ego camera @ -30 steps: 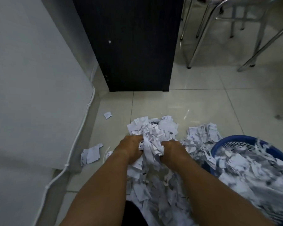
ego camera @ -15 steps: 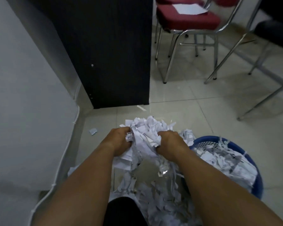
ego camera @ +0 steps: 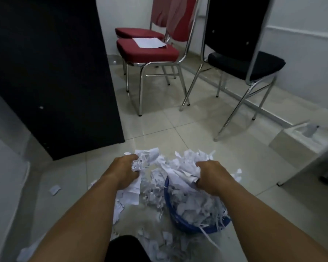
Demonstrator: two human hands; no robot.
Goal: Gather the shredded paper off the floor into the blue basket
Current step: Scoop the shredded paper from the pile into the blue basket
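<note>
I hold a big armful of white shredded paper (ego camera: 170, 165) between both hands, lifted above the floor. My left hand (ego camera: 124, 170) grips its left side and my right hand (ego camera: 211, 176) grips its right side. Strips dangle from the bundle down over the blue basket (ego camera: 182, 223), which sits on the floor under my right hand and is heaped with shreds. More shredded paper lies loose on the tiles (ego camera: 159, 244) in front of the basket and under my left forearm.
A black cabinet (ego camera: 51, 72) stands at the left. Red chairs (ego camera: 148, 50) and a black chair (ego camera: 244, 61) stand behind on chrome legs. A white box (ego camera: 301, 140) sits at the right. Single scraps (ego camera: 54, 190) lie near the left wall.
Both hands lifted the bundle off the floor pile and carried it right, over the basket. The hands have spread apart and my view has tilted upward.
</note>
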